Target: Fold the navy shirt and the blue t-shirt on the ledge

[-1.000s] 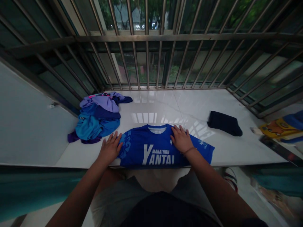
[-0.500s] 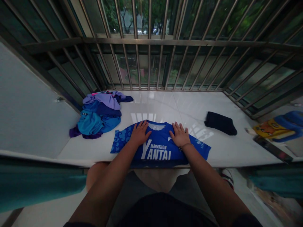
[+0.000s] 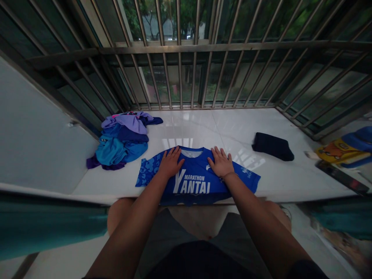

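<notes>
— Left hand [image 3: 170,164], right hand [image 3: 221,163]?
— Both flat, fingers spread, pressed on blue shirt [image 3: 195,180], gripping nothing.
— Shirt's spot?
— Spread at near edge of white counter [image 3: 285,176], between clothes pile [image 3: 122,140] and dark folded garment [image 3: 272,146].

Clothes pile [image 3: 122,141] lies far-left on the white ledge [image 3: 203,128]; dark folded garment [image 3: 272,146] lies right. Metal bars [image 3: 180,58] stand behind.
</notes>
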Motion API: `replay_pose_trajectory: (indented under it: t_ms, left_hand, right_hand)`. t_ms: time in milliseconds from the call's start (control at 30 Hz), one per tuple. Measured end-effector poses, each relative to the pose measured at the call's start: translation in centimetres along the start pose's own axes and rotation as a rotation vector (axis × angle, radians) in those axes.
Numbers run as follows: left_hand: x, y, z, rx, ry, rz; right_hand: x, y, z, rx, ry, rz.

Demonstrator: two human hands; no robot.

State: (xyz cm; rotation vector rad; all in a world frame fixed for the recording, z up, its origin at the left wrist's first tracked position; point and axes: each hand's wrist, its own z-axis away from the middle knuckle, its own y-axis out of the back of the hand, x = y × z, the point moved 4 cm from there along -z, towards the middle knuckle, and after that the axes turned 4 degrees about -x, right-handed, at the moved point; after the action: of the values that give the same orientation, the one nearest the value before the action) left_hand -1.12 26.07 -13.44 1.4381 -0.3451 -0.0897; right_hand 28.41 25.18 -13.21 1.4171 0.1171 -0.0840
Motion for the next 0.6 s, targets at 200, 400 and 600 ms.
replay_pose_trajectory:
  t_ms: [200, 400, 600]
  left_hand:
    - [0.1, 0.2, -0.2, -0.043, 0.017, -0.022]
    - [0.1, 0.6, -1.3, -0.050, 0.051, -0.030]
    - [0.1, 0.6, -4.7, -0.039, 0.075, -0.022]
  right_hand:
    - [0.0, 0.1, 0.0, 0.000, 0.006, -0.015]
    - [-0.2, 1.2, -1.1, 0.082, 0.023, 0.011]
    - [0.6, 2.6, -4.2, 0.097, 0.092, 0.052]
